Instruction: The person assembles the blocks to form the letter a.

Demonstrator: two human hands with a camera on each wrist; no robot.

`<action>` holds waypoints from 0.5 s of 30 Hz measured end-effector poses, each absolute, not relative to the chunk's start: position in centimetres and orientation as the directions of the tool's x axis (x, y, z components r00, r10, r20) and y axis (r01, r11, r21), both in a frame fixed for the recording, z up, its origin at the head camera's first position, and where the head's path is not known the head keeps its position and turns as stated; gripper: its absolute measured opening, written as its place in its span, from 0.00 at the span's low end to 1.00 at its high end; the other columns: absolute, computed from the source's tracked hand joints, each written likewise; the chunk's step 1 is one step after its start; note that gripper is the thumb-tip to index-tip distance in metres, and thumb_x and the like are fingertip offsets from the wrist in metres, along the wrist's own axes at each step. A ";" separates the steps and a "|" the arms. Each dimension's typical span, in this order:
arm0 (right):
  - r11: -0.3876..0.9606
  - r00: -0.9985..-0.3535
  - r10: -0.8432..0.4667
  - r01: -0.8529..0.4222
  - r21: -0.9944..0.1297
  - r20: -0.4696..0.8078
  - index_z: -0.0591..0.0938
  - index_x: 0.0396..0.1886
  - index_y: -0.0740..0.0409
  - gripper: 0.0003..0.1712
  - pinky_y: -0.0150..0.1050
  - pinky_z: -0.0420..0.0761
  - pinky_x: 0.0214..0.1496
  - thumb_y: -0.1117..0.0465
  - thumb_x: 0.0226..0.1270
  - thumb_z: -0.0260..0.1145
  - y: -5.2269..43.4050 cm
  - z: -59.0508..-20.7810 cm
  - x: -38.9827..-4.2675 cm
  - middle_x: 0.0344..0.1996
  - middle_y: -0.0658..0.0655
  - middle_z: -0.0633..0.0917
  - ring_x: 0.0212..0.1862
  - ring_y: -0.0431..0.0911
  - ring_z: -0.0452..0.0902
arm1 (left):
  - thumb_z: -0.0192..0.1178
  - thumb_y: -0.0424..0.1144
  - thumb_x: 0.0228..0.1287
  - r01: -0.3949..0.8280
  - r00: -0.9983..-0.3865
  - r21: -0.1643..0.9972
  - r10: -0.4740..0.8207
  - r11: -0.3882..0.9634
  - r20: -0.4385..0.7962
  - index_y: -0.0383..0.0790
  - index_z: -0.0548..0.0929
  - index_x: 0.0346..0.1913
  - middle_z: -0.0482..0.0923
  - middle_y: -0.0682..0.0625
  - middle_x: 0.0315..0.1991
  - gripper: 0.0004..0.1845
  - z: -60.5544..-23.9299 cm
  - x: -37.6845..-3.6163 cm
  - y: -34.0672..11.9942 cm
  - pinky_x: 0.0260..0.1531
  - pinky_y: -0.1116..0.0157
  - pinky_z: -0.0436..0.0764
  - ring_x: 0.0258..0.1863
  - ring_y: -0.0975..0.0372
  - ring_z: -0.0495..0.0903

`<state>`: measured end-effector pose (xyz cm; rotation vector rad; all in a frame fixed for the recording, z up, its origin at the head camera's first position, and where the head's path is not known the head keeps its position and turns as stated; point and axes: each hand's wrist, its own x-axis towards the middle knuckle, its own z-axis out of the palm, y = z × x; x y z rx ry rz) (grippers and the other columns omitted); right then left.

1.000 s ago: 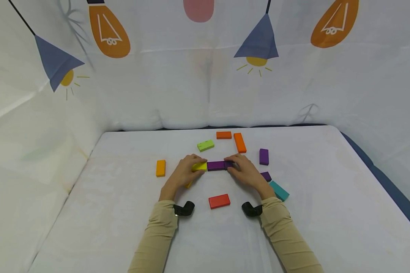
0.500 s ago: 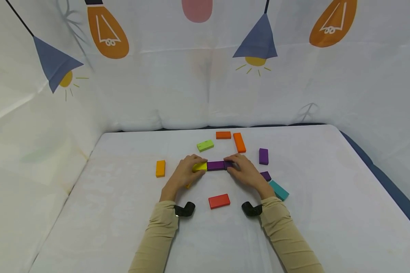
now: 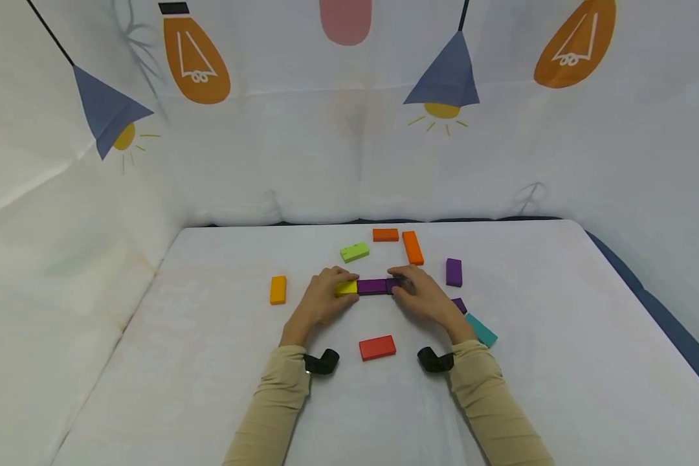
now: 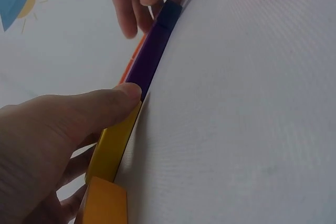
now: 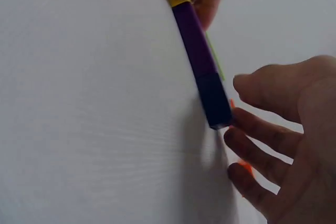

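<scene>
- Blocks sit end to end in a short row at the middle of the worktop (image 3: pixel 210 388): a yellow block (image 3: pixel 346 287), a purple block (image 3: pixel 373 286) and a darker purple block (image 3: pixel 392 283), apparently standing on their long edges, which would explain why both hands brace the ends.
- Left hand (image 3: pixel 319 299) pinches the yellow block, thumb pressed along its near face right at the seam with the purple one.
- Right hand (image 3: pixel 422 296) cups the row's other end; in the wrist view its fingers (image 5: pixel 252 156) lie loosely curled just beside the darker block, and I cannot tell whether they touch it.
- Loose pieces lie flat around the row: a red block (image 3: pixel 377 347) near the wrists, a green block (image 3: pixel 354 252) and two orange blocks (image 3: pixel 412 247) beyond it.
- Containers: none shows in any view.
</scene>
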<state>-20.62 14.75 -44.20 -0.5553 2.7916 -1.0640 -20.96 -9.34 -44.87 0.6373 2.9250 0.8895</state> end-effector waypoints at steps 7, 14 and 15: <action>0.609 -0.929 -0.350 -0.322 -0.725 0.119 0.68 0.58 0.54 0.22 0.48 0.70 0.55 0.59 0.64 0.54 15.9 -43.0 -21.5 0.53 0.57 0.74 0.53 0.50 0.70 | 0.60 0.50 0.54 0.372 -0.921 0.514 0.375 0.773 0.104 0.53 0.76 0.53 0.74 0.54 0.49 0.21 -45.0 -20.9 -9.2 0.51 0.56 0.66 0.48 0.60 0.68; 0.662 -0.957 -0.271 -0.263 -0.702 0.104 0.67 0.58 0.61 0.23 0.49 0.73 0.50 0.59 0.64 0.55 16.8 -41.6 -23.5 0.51 0.62 0.73 0.50 0.54 0.71 | 0.61 0.49 0.53 0.374 -0.921 0.529 0.374 0.762 0.111 0.52 0.76 0.52 0.74 0.54 0.48 0.21 -45.0 -20.8 -9.1 0.51 0.57 0.66 0.48 0.59 0.68; 0.673 -0.960 -0.262 -0.255 -0.694 0.099 0.66 0.58 0.61 0.23 0.49 0.73 0.50 0.59 0.64 0.54 16.9 -41.5 -23.9 0.51 0.62 0.73 0.50 0.54 0.71 | 0.61 0.49 0.53 0.375 -0.920 0.529 0.374 0.762 0.112 0.52 0.76 0.52 0.74 0.54 0.48 0.21 -45.0 -20.8 -9.0 0.51 0.57 0.66 0.48 0.59 0.68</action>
